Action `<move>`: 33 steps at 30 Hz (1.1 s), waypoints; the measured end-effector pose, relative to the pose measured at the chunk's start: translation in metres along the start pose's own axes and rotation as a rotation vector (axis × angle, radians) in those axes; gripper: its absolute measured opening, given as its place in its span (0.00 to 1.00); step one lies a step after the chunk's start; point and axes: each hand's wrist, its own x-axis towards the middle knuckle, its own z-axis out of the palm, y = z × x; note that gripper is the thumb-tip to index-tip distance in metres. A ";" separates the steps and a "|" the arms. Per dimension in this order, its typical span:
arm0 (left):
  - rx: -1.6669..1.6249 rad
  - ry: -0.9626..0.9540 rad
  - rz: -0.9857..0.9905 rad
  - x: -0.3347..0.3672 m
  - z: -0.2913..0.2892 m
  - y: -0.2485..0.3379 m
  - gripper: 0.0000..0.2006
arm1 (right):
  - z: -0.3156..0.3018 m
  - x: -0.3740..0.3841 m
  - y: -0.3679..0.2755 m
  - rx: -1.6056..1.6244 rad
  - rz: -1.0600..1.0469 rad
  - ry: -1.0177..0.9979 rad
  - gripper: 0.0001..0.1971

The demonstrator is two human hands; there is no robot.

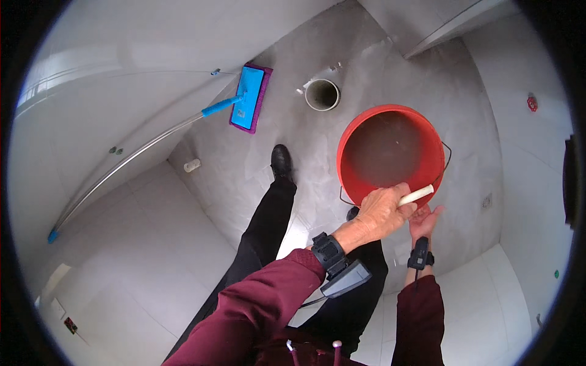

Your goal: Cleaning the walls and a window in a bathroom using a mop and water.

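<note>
A red bucket point(350, 158) with murky grey water point(384, 149) inside tips toward its far side, where the water reaches close to the rim. My left hand point(381, 210) is closed round the white grip point(417, 195) of its wire handle, at the near rim. Beneath that, my right hand point(423, 222) is palm up against the near lower side of the bucket, thumb spread outward. The bucket hides part of its fingers. Just beyond the bucket's far left side, an open round drain pipe point(322, 95) rises from the floor.
A flat mop point(249, 94) with a blue head and purple pad leans along the left wall. A short white pipe stub point(191, 165) is near that wall. My black shoe point(281, 162) stands on the grey floor point(317, 140). A red valve knob point(532, 104) is on the right wall.
</note>
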 end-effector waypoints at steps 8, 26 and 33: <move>0.086 0.099 -0.022 -0.017 -0.014 -0.001 0.10 | 0.029 0.002 0.028 -0.143 -0.079 -0.167 0.23; 0.122 0.313 -0.074 -0.035 -0.073 0.000 0.17 | 0.116 -0.098 0.067 -0.202 0.002 -0.138 0.27; -0.009 0.349 -0.149 -0.021 -0.082 -0.018 0.21 | 0.130 -0.108 0.081 -0.204 -0.028 -0.065 0.27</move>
